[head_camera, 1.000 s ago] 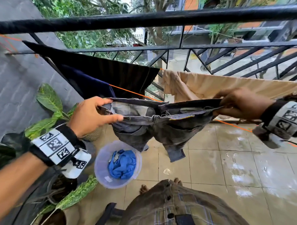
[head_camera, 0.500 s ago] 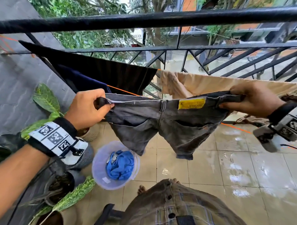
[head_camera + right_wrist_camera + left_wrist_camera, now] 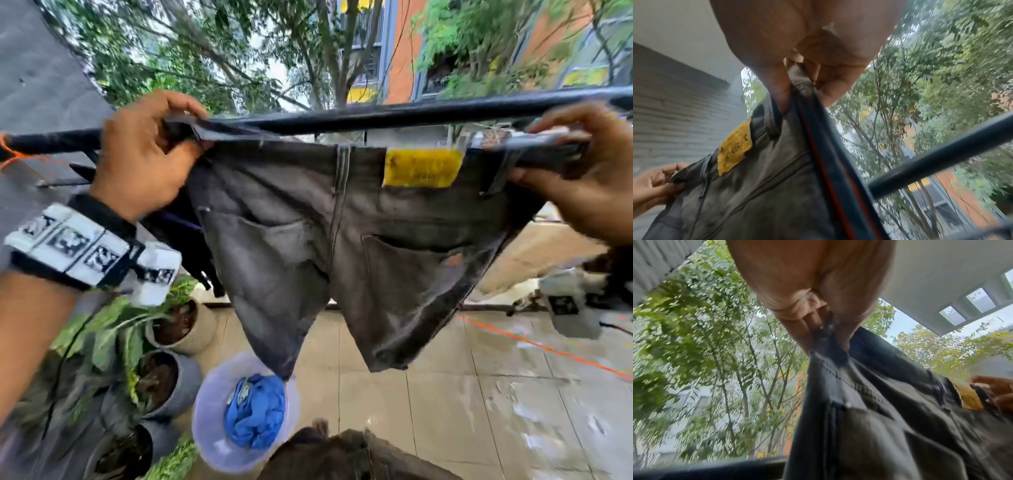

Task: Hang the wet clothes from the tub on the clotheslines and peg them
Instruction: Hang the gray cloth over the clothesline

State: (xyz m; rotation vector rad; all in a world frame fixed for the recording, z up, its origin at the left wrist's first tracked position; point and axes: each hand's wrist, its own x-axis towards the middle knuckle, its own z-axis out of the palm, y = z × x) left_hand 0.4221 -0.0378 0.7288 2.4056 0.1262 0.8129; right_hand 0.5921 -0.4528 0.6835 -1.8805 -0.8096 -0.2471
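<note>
Grey denim shorts (image 3: 342, 240) with a yellow waist patch (image 3: 421, 168) hang stretched between both hands, level with the black top rail (image 3: 394, 114). My left hand (image 3: 144, 154) pinches the waistband's left end (image 3: 828, 335). The other end is pinched by my right hand (image 3: 589, 171), thumb and fingers clamped on the waistband (image 3: 799, 81). An orange clothesline (image 3: 548, 349) runs lower right, below the shorts. On the floor stands the pale tub (image 3: 209, 435) with a blue garment (image 3: 255, 411) in it.
A dark garment (image 3: 178, 236) and a beige one (image 3: 541, 253) hang behind the shorts. Potted plants (image 3: 171, 325) line the left wall. Wet tiles (image 3: 479, 411) stretch to the right. My trouser legs (image 3: 342, 455) show at the bottom edge.
Both hands have lifted the shorts from the orange line's height up to the top rail, and the head view has tilted upward.
</note>
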